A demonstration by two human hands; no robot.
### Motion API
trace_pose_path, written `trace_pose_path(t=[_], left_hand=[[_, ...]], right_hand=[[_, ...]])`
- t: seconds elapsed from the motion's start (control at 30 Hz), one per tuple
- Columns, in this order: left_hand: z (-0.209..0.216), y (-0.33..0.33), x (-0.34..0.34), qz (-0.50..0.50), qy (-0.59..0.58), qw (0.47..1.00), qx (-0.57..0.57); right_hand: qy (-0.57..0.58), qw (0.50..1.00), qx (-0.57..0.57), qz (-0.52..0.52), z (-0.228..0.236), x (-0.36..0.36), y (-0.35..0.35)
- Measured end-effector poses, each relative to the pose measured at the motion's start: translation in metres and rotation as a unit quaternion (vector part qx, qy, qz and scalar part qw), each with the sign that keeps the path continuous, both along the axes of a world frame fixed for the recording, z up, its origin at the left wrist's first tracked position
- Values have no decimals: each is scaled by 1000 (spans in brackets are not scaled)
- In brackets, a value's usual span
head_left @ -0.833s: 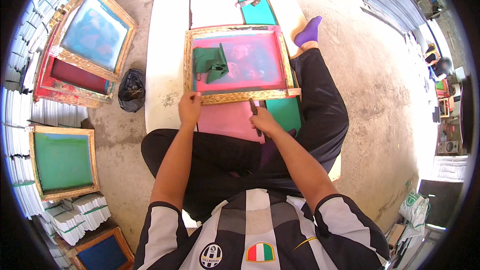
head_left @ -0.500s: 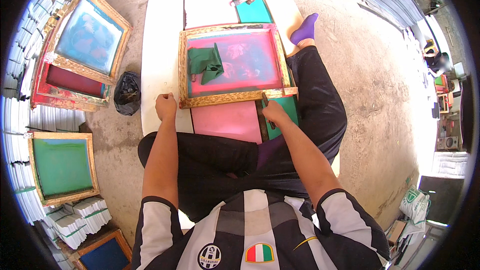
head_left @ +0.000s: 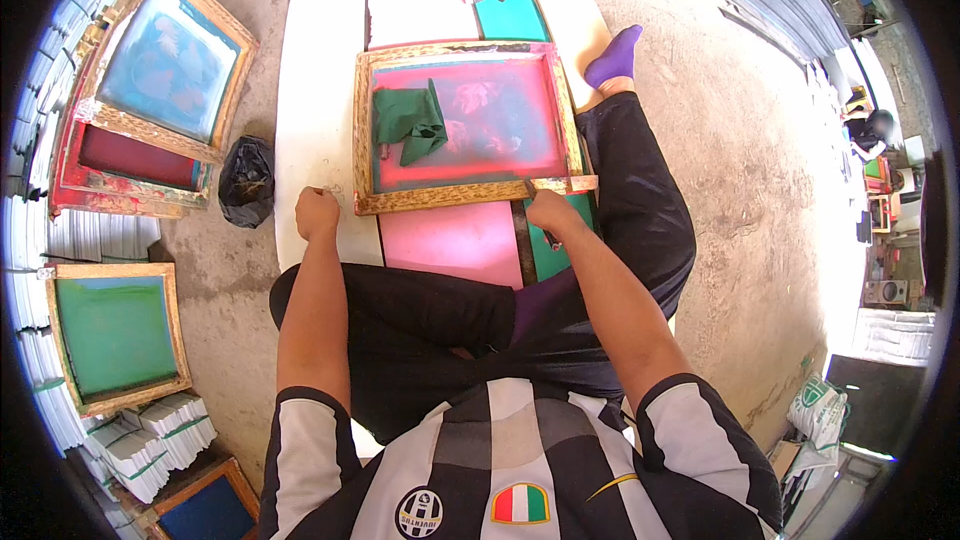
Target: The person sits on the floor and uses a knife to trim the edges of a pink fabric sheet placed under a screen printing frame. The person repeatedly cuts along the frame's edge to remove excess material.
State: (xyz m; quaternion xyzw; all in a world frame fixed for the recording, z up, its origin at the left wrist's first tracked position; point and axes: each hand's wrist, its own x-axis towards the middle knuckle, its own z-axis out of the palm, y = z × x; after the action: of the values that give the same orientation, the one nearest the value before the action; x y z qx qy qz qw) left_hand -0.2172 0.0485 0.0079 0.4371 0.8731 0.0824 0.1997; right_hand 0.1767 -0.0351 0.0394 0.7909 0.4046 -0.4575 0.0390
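Inside the right grip (head_left: 555, 213), half-hidden tool (head_left: 553, 240)

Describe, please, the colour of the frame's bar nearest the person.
The bar is yellowish brown with dark streaks, clearest in the head view.

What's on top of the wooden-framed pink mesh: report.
A crumpled dark green cloth lies on the left part of the pink mesh; the patch beneath it is covered.
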Motion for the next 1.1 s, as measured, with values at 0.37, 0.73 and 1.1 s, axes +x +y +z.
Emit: trace_pose_path(t=[0.37,0.73,1.1], left_hand=[[-9,3,2,10,8,1000,6],[-8,1,-7,42,15,999,6],[10,-33,50,-214,-268,908,241]], right_hand=[[-97,991,92,13,0,-17,-14],[31,979,128,-156,-33,-13,-31],[236,944,195,-126,-17,-63,-55]])
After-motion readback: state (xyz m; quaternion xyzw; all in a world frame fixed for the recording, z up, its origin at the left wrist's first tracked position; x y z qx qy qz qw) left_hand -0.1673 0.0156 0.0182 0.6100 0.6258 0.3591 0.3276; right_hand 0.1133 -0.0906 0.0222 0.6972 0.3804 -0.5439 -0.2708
